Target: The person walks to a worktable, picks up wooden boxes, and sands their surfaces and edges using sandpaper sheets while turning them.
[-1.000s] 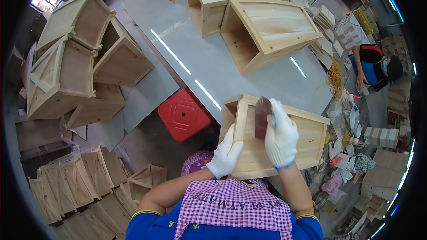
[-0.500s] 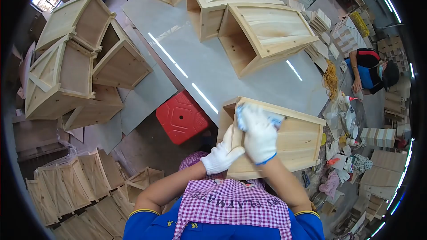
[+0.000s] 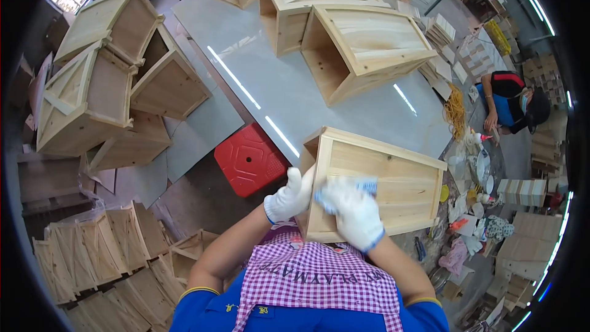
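Note:
A pale wooden box [image 3: 393,175] lies on its side in front of me, its open end facing left. My left hand [image 3: 290,198], in a white knitted glove, holds the rim at that open end, thumb raised and fingers partly hidden by the edge. My right hand [image 3: 355,215], in a matching glove, presses a blue-and-white printed sheet [image 3: 367,185] flat against the box's upper panel near the left frame strip. The hand is slightly blurred, and the sheet's kind is unclear.
Several similar boxes stand on the grey table [image 3: 246,55], including a near one [image 3: 375,40]. More boxes [image 3: 86,98] are stacked left. A red stool [image 3: 249,160] stands beside the table. At right are yellow strings [image 3: 455,114], bottles, cloths and a co-worker [image 3: 513,101].
My right hand has moved down across the panel toward me with the printed sheet. My left hand has shifted up and left along the rim, and its thumb now points up.

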Demonstrator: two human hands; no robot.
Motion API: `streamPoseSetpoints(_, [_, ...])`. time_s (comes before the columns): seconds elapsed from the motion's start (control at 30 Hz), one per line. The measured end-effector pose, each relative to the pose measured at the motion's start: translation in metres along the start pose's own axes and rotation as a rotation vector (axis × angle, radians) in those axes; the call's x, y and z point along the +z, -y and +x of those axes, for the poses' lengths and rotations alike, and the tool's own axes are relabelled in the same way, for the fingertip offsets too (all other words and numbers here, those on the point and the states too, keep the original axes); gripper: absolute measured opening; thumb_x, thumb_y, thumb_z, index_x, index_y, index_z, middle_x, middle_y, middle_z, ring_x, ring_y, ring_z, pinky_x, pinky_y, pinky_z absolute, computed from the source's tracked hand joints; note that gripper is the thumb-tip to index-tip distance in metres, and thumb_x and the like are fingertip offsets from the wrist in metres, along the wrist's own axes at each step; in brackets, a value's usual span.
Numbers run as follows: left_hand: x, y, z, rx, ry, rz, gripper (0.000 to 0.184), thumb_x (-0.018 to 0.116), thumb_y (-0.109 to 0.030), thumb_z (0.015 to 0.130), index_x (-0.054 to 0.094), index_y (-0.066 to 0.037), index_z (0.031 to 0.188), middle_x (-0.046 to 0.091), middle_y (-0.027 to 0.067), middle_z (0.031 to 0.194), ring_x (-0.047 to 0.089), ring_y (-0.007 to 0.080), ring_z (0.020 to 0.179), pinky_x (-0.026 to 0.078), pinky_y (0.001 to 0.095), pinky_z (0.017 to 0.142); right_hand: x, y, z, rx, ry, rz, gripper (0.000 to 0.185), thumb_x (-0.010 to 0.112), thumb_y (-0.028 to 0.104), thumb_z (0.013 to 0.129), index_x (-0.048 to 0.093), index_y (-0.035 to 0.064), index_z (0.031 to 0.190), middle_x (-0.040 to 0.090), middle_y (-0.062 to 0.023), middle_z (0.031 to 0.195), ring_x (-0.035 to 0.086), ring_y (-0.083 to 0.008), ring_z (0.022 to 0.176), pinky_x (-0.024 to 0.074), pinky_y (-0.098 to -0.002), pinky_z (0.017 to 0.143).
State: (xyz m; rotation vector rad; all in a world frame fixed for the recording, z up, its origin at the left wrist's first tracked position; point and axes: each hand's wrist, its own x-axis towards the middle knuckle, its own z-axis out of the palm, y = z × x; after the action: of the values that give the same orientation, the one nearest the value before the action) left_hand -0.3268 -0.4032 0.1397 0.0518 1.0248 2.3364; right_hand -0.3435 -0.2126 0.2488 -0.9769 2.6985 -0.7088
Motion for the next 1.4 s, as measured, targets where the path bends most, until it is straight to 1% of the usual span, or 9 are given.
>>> streamPoseSetpoints(0.13, [0.002,-0.007,-0.001,0.01,0.03,-0.169,0.127,0.026,-0.099,0.086,0.016,-0.005,0.17,0.033,0.0175,0.169,0.034,0.0308,0.155,0.023,0.042,0.13,-0.051,0.013,-0.029,0.029,0.644,0.223,0.047,0.066,-0.002,0.085,0.07,0.0079,0.13,0.073,-0.0148,0.129,0.069,-0.0359,0.122,0.0555,-0.0444,0.103])
streamPoseSetpoints(0.3, [-0.001,0.002,0.006,-0.026,0.019,-0.328,0.138,0.017,-0.106,0.075,0.013,-0.007,0.171,0.027,0.0178,0.173,0.027,0.0318,0.159,0.019,0.0451,0.131,-0.063,-0.011,0.036,-0.17,-0.401,-0.142,0.051,0.067,-0.001,0.084,0.069,0.0099,0.133,0.073,-0.0147,0.13,0.066,-0.0372,0.127,0.0507,-0.0479,0.108])
streamPoseSetpoints(0.4, [-0.005,0.007,0.013,0.018,-0.042,-0.441,0.124,0.019,-0.1,0.084,0.019,-0.011,0.171,0.033,0.0157,0.17,0.032,0.031,0.156,0.02,0.0468,0.13,-0.011,-0.039,0.079,-0.196,-0.414,-0.102,0.056,0.068,-0.003,0.081,0.069,0.01,0.135,0.071,-0.0146,0.133,0.064,-0.0375,0.13,0.0479,-0.049,0.112])
streamPoseSetpoints(0.6, [0.015,-0.031,0.017,0.204,0.068,-0.806,0.117,0.022,-0.097,0.089,0.019,-0.014,0.171,0.036,0.0154,0.169,0.032,0.0316,0.157,0.021,0.0474,0.13,0.002,-0.001,-0.012,-0.292,0.237,0.115,0.061,0.077,0.009,0.074,0.069,0.0118,0.134,0.07,-0.0132,0.134,0.064,-0.0366,0.129,0.0505,-0.049,0.109])
streamPoseSetpoints(0.73, [0.025,-0.028,0.01,0.202,-0.005,-0.814,0.118,0.02,-0.096,0.089,0.015,-0.012,0.172,0.034,0.0173,0.17,0.03,0.0331,0.158,0.022,0.0458,0.13,-0.049,0.005,0.002,-0.296,-0.021,0.002,0.063,0.079,0.014,0.071,0.069,0.0118,0.133,0.069,-0.0119,0.136,0.064,-0.0335,0.129,0.0522,-0.047,0.105])
streamPoseSetpoints(0.87, [0.038,-0.003,-0.002,0.198,-0.102,-0.679,0.095,0.026,-0.076,0.105,0.024,-0.005,0.168,0.041,0.0196,0.165,0.04,0.0346,0.153,0.03,0.0445,0.127,-0.033,-0.007,0.04,-0.326,-0.332,-0.304,0.059,0.076,0.017,0.073,0.07,0.0112,0.131,0.068,-0.0122,0.138,0.065,-0.0311,0.128,0.0533,-0.0442,0.101])
streamPoseSetpoints(0.97, [0.037,0.038,-0.018,0.175,-0.564,0.566,0.065,0.034,-0.046,0.116,0.037,0.002,0.16,0.046,0.0198,0.16,0.048,0.031,0.148,0.035,0.0415,0.124,0.017,-0.031,0.056,-0.404,-0.219,-0.296,0.056,0.073,0.015,0.078,0.068,0.0109,0.134,0.067,-0.0133,0.14,0.064,-0.0303,0.129,0.0537,-0.0422,0.096])
streamPoseSetpoints(1.1, [0.037,0.047,-0.016,0.164,-0.695,0.505,0.049,0.033,-0.023,0.116,0.043,0.004,0.156,0.059,0.0216,0.147,0.059,0.0322,0.135,0.044,0.037,0.114,0.035,-0.03,0.074,-0.263,-0.295,-0.339,0.058,0.071,0.012,0.08,0.065,0.0112,0.137,0.066,-0.0136,0.142,0.063,-0.0313,0.131,0.0537,-0.0421,0.092])
streamPoseSetpoints(1.4, [0.046,0.045,-0.015,0.243,-0.614,-0.094,0.05,0.038,-0.024,0.115,0.046,0.006,0.154,0.06,0.0198,0.147,0.058,0.0258,0.135,0.042,0.0351,0.116,0.004,-0.005,0.026,-0.192,-0.109,-0.219,0.058,0.071,0.01,0.08,0.064,0.0091,0.138,0.07,-0.0142,0.13,0.069,-0.0327,0.12,0.0554,-0.0425,0.081])
